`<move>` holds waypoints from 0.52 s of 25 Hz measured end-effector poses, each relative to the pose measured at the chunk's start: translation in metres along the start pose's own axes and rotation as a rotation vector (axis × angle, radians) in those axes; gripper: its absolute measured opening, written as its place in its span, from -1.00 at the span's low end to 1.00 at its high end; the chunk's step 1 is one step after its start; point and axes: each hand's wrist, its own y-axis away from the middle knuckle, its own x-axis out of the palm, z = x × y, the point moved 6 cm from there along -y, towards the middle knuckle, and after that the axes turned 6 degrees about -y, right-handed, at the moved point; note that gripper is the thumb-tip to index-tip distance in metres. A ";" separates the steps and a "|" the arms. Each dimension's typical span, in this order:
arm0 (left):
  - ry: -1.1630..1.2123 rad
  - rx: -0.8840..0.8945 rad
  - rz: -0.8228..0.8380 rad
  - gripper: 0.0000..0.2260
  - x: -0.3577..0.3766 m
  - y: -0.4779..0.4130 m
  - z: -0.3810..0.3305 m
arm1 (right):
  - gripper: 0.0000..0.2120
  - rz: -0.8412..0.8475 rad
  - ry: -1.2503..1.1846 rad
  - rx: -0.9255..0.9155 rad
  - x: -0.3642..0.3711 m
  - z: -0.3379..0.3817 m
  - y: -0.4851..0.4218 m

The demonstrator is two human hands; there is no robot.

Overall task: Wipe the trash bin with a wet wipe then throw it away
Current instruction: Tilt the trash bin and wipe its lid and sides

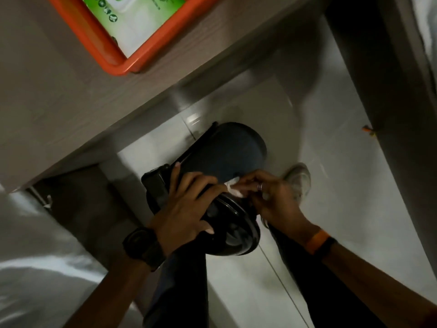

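Head view: I look down past a brown table (71, 95) whose edge cuts across the upper left. On it sits an orange tray (113, 62) with a green and white wipes pack (132, 17) inside; the print on the pack is too blurred for me to read. Below, the floor (354, 209) is pale and glossy, and a light shoe (299, 177) shows just beyond my right hand. My dark trouser legs fill the bottom of the frame.

The bin (227, 152) is dark, with a rounded body and a shiny black round end, and it is held tilted above the floor, just under the table edge. My left hand (186, 207), a black watch (142, 247) on its wrist, grips the bin with fingers curled around it. My right hand (272, 197), wearing a ring and an orange wristband (315, 241), pinches a white wipe (233, 188) between thumb and fingertips and presses it against the bin's side.
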 end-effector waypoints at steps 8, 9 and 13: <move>0.098 -0.134 -0.053 -0.40 -0.006 0.016 -0.001 | -0.72 0.020 0.024 0.037 0.002 0.002 0.005; 0.096 -0.137 -0.050 -0.40 -0.005 0.018 -0.003 | -0.72 0.101 -0.010 -0.040 0.012 0.012 0.008; 0.023 -0.091 -0.051 -0.36 0.004 0.029 -0.014 | -0.79 -0.091 0.040 0.180 -0.014 -0.044 -0.068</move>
